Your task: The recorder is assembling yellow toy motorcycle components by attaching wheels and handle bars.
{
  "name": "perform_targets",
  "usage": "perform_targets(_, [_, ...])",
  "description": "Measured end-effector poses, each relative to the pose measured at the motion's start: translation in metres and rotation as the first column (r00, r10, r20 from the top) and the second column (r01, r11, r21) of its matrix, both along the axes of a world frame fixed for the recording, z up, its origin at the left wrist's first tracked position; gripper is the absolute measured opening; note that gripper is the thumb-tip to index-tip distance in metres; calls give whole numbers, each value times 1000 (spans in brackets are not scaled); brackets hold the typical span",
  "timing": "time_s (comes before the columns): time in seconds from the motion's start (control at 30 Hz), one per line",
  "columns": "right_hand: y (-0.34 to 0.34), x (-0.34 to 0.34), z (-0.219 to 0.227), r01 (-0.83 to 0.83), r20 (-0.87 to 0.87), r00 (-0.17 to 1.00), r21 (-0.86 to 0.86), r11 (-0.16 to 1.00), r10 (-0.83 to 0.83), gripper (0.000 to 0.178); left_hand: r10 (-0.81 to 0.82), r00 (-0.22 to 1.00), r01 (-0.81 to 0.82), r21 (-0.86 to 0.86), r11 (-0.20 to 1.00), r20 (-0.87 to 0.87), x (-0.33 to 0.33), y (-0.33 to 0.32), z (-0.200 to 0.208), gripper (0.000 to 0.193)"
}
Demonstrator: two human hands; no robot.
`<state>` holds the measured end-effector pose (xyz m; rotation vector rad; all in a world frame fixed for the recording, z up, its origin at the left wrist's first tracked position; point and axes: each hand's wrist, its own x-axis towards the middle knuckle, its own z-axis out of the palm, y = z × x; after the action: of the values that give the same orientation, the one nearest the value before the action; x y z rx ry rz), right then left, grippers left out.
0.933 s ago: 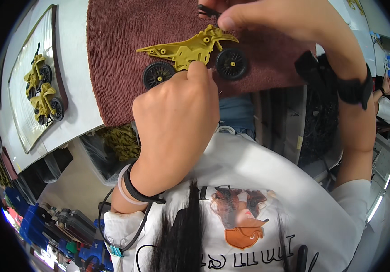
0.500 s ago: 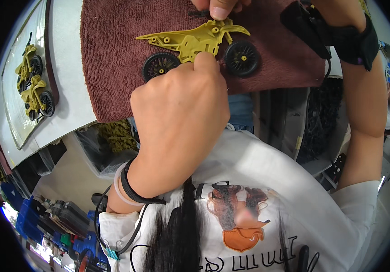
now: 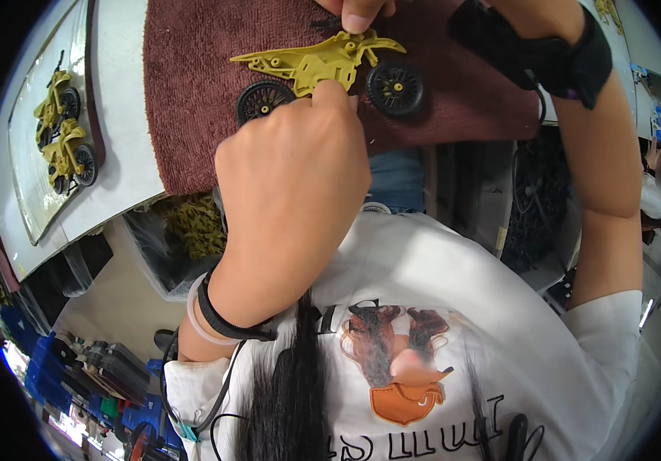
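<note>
A yellow plastic toy motorcycle body [image 3: 323, 63] lies side-on over a brown towel, its pointed tail to the left. One black spoked wheel [image 3: 395, 88] sits under its front end. The other wheel [image 3: 263, 102] is at the rear, partly covered by my left hand [image 3: 296, 169]. That hand is closed, its thumb pressing the body's lower edge, the other fingers hidden beneath. At the top edge my right hand [image 3: 359, 14] pinches the front upper part of the body and is partly cut off by the picture. A small black bar, perhaps the handlebar [image 3: 326, 24], shows beside it.
The brown towel [image 3: 192, 100] covers part of a white table [image 3: 124, 115]. At left, two yellow toy motorcycles [image 3: 69, 157] stand on a clear sheet. Below the table edge, a plastic-lined bin holds yellow parts [image 3: 196, 223]; another bin holds dark parts [image 3: 538, 207] at right.
The toy and both hands sit slightly further left and higher in the picture, which has itself shifted a little. Both hands keep their grip.
</note>
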<state>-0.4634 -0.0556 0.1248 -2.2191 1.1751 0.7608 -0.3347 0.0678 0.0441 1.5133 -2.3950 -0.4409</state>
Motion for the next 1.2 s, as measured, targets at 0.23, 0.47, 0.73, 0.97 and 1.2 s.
perform_targets(0.23, [35, -52, 7, 226, 449, 893, -408, 885, -21, 24, -14, 999, 4, 200, 980, 49, 18, 3, 18, 36])
perform_targets(0.47, [85, -140, 7, 479, 251, 875, -576, 662, -415, 41, -215, 922, 228, 3, 974, -321, 44, -19, 18, 21])
perform_targets(0.73, [77, -142, -27, 532, 322, 847, -486, 694, -423, 49, -357, 898, 303, -224, 926, -258, 41, -31, -15, 26])
perform_targets(0.97, [85, -90, 31, 803, 524, 575, -220, 553, -628, 41, -342, 893, 299, -181, 937, -294, 44, -30, -15, 31])
perform_targets(1.2, [99, -50, -45, 534, 983, -71, 183, 825, -172, 31, -271, 689, 260, -120, 958, -672, 53, -37, 2, 55])
